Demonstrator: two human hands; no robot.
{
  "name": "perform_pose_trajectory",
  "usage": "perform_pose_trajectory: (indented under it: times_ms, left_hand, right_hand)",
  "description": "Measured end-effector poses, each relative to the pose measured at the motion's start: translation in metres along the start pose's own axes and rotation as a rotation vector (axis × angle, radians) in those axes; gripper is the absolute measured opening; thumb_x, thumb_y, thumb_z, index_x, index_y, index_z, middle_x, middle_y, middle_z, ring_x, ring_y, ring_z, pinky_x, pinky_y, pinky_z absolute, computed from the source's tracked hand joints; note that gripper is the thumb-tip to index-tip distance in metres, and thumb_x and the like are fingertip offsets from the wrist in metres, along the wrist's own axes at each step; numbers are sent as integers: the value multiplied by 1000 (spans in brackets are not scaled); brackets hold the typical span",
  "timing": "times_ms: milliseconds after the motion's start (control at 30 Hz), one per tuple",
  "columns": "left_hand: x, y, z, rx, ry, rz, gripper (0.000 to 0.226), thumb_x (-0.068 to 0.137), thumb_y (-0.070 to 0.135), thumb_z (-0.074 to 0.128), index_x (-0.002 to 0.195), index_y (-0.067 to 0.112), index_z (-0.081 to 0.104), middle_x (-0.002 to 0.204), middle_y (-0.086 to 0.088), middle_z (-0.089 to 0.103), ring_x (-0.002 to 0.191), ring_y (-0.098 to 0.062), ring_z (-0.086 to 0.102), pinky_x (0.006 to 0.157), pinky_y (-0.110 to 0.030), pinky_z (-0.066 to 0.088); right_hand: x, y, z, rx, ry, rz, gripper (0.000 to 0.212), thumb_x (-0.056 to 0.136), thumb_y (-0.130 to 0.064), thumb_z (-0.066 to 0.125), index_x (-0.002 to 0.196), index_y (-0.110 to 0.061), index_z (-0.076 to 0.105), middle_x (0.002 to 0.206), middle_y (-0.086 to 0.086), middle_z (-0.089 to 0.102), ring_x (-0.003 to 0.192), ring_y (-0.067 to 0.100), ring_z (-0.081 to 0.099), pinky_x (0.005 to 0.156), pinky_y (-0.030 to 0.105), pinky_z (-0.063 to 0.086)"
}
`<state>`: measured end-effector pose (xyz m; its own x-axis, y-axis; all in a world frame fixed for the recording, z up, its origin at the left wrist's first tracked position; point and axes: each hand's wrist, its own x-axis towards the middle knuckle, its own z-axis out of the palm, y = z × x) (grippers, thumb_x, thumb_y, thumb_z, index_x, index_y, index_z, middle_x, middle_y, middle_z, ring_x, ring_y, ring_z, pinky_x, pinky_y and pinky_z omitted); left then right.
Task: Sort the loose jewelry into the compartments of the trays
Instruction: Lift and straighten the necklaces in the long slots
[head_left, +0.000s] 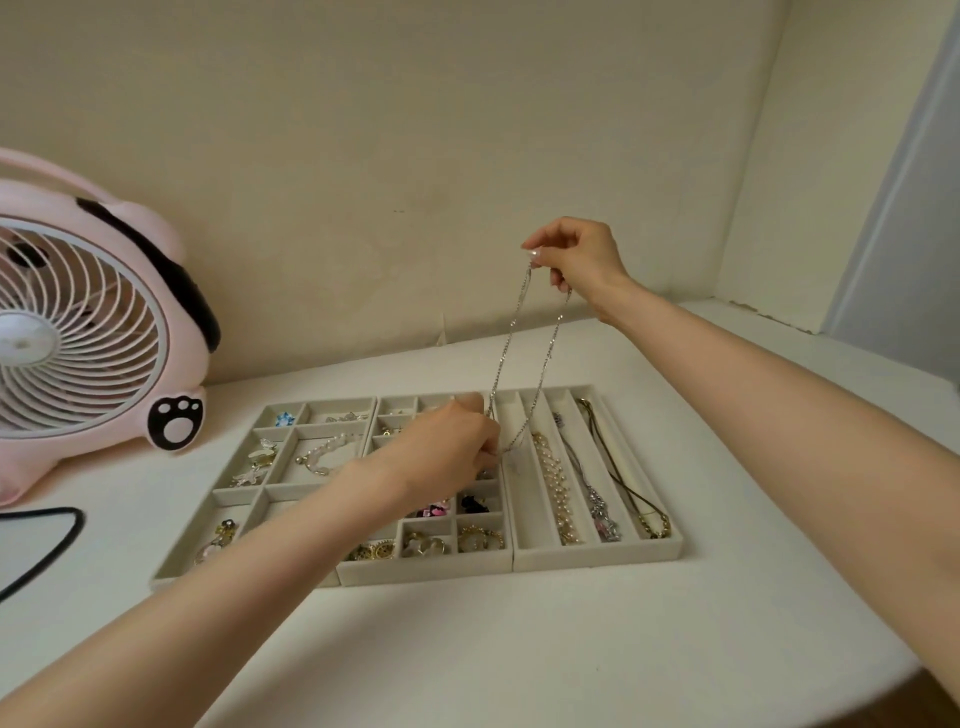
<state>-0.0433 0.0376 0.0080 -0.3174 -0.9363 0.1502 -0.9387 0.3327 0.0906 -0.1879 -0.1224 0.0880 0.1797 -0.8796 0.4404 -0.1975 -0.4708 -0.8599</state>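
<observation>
A silver chain necklace (519, 332) hangs in a long loop above the trays. My right hand (576, 260) pinches its top end, raised well above the table. My left hand (447, 447) pinches the loop's bottom just over the leftmost long slot of the right tray (597, 553). That tray's other slots hold a pearl strand (553, 483), a silver necklace (592, 493) and a dark cord necklace (623, 483). The middle tray (426, 571) and left tray (179, 551) hold small earrings, rings and a pearl bracelet (324, 454).
A pink desk fan (88, 338) stands at the left on the white table. A black cable (47, 540) loops by the table's left edge. The wall runs close behind the trays, with a corner at the right.
</observation>
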Motion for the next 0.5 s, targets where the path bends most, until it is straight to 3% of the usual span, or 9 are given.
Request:
perform_pose_trajectory:
  times_ms: [100,267,400,500]
  left_hand:
    - [-2,1,7,78,124,84,15,92,21,56,98,10,64,102,-4,45,89,-18,45,78,-32,46]
    - [0,0,16,237,381,168,10,75,20,73,75,12,66,89,-7,49,81,-22,46,63,-31,45]
    - [6,-2,18,302,435,223,11,77,25,68,79,15,68,100,-4,52,88,-19,42,69,-31,43]
    - [12,-2,23,263,420,228,14,81,27,63,83,13,67,95,-2,57,83,-19,51,68,-30,44]
  right_hand:
    - [4,-14,0,14,2,-33,21,83,1,62,74,-19,64,69,4,62,40,7,46,40,20,36]
    - [4,-40,2,46,-40,-102,19,83,1,63,76,-17,64,69,3,61,43,7,47,42,20,38]
    - [2,-56,1,67,-46,-132,16,83,-1,64,78,-16,64,70,4,62,45,9,47,42,21,39]
    - [1,-67,-1,78,-39,-159,17,83,-2,64,76,-17,64,69,5,62,42,8,47,42,20,38]
